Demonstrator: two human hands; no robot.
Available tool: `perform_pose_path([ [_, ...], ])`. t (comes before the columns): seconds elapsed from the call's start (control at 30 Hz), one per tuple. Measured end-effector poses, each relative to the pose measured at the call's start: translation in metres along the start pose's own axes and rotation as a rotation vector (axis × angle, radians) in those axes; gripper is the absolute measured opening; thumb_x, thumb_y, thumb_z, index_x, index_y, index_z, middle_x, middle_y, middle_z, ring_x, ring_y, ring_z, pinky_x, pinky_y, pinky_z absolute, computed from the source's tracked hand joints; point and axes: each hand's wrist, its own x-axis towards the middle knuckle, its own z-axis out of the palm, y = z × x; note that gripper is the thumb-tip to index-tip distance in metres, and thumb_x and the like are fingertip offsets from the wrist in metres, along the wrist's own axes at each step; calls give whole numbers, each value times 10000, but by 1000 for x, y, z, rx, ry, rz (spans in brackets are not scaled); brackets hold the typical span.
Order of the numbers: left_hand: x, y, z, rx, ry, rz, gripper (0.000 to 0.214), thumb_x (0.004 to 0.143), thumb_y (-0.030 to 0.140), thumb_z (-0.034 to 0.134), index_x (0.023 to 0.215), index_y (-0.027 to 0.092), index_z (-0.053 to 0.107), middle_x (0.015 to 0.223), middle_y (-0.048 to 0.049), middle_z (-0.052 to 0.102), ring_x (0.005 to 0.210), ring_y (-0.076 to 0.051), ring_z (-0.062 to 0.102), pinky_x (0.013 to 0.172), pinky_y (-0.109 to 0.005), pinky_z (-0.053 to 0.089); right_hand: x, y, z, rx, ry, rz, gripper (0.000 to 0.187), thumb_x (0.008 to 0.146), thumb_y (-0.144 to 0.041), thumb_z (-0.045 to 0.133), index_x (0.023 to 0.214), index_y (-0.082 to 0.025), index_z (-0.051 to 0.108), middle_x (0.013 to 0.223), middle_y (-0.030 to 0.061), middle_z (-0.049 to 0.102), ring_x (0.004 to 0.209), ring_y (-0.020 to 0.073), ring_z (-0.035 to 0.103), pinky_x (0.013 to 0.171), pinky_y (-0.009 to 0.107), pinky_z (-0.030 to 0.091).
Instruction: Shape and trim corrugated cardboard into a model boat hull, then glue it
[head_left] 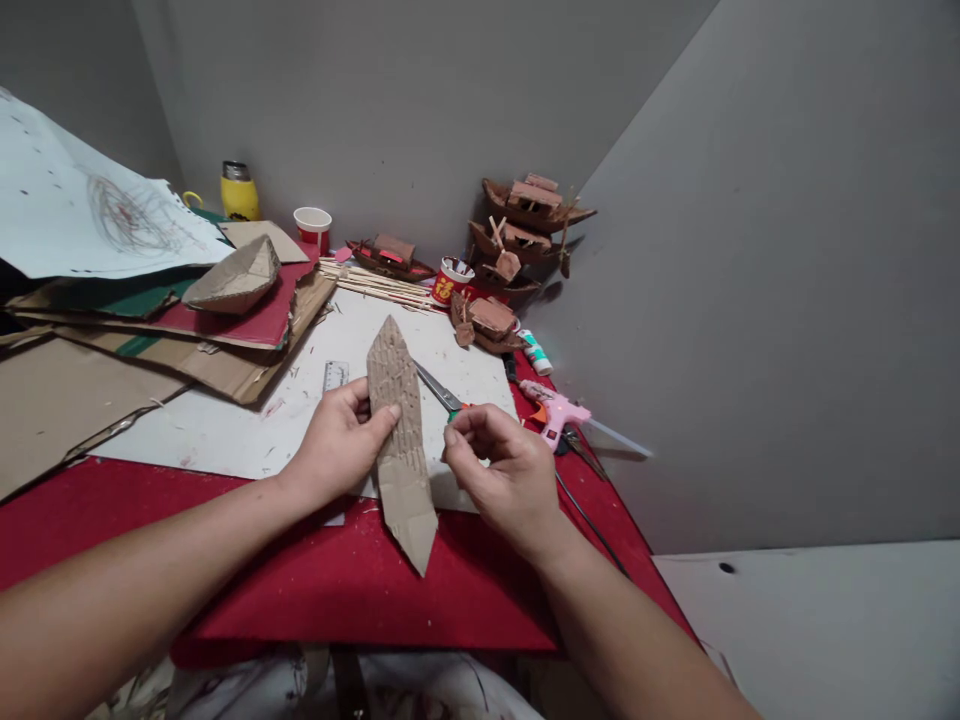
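My left hand (pixel 337 440) is closed on a long cardboard strip (pixel 397 400), with the thumb pressed on its face. Both ends of the strip are pointed; its upper part shows torn, ridged corrugation, while the lower end is smooth. To the right of the strip is my right hand (pixel 506 480), its thumb and fingertips brought together. Whether anything small sits in that pinch cannot be seen. Just beyond these fingers are scissors (pixel 439 387), blades pointing up and left, their green and orange handles partly covered by the hand.
Cardboard sheets (pixel 217 365) are stacked at left, a folded cardboard boat (pixel 238 278) on top. Brown model boats (pixel 529 205) stand at the back right. A pink glue gun (pixel 553 412) lies near the right edge. Thin sticks (pixel 379 285) and paper cups (pixel 313 228) are behind the white board (pixel 225 435).
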Motion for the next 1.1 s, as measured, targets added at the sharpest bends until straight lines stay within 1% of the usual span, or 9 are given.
perform_pose_path([
  [0.1, 4, 0, -2, -53, 29, -25, 215, 731, 212, 662, 914, 101, 641, 805, -26, 701, 711, -137, 618, 666, -237, 503, 1, -1, -2, 6, -8, 9, 178, 841, -225, 505, 668, -187, 515, 554, -32, 485, 482, 87, 454, 466, 209, 363],
  [0.17, 3, 0, -2, -66, 10, -42, 213, 729, 217, 671, 906, 102, 640, 800, -25, 702, 712, -136, 620, 671, -236, 505, 3, 0, -1, 48, -39, 66, 218, 865, -263, 487, 663, -186, 507, 567, -26, 490, 485, 88, 455, 461, 211, 359],
  [0.3, -1, 2, -1, -42, -72, -28, 211, 750, 211, 656, 937, 115, 649, 794, -13, 698, 697, -124, 612, 652, -223, 499, 9, 0, 3, 264, -137, 286, 127, 835, -305, 527, 869, -183, 535, 723, -10, 570, 478, 73, 467, 434, 200, 359],
  [0.43, -3, 3, 0, -27, -146, -26, 215, 760, 211, 644, 959, 128, 654, 796, -9, 693, 688, -124, 604, 630, -222, 496, 13, 0, 7, 440, -281, 457, 160, 800, -342, 560, 789, -192, 505, 564, -77, 474, 388, 49, 364, 379, 181, 296],
  [0.57, -3, 0, -1, -17, -173, -44, 207, 760, 219, 637, 945, 130, 657, 828, -20, 691, 724, -141, 615, 663, -243, 503, 13, 1, 8, 556, -335, 499, 158, 769, -321, 585, 737, -184, 514, 483, -100, 411, 359, 37, 307, 346, 168, 232],
  [0.67, -4, -3, 0, 39, -190, -34, 161, 759, 219, 627, 894, 135, 656, 817, -20, 677, 731, -149, 612, 674, -255, 497, 12, 2, 9, 681, -322, 531, 115, 715, -247, 596, 778, -185, 523, 463, -113, 398, 345, 32, 302, 335, 152, 222],
  [0.73, -4, -5, 1, 83, -196, -8, 123, 760, 211, 618, 853, 138, 651, 797, -18, 665, 733, -151, 605, 678, -257, 491, 11, 3, 11, 736, -319, 545, 147, 684, -205, 581, 819, -193, 523, 461, -118, 407, 328, 32, 299, 319, 146, 225],
  [0.93, -6, -9, 6, 111, -173, -3, 121, 753, 209, 609, 850, 145, 644, 783, -18, 659, 707, -150, 594, 645, -256, 489, 8, 6, 16, 708, -296, 574, 274, 630, -146, 529, 900, -194, 518, 444, -124, 435, 292, 47, 318, 296, 157, 282],
  [1.1, -8, -10, 9, 109, -187, 21, 108, 769, 188, 594, 860, 148, 639, 803, -13, 656, 718, -142, 594, 656, -244, 491, 6, 7, 18, 685, -288, 551, 276, 646, -136, 523, 915, -198, 518, 511, -105, 497, 311, 42, 355, 310, 162, 304],
])
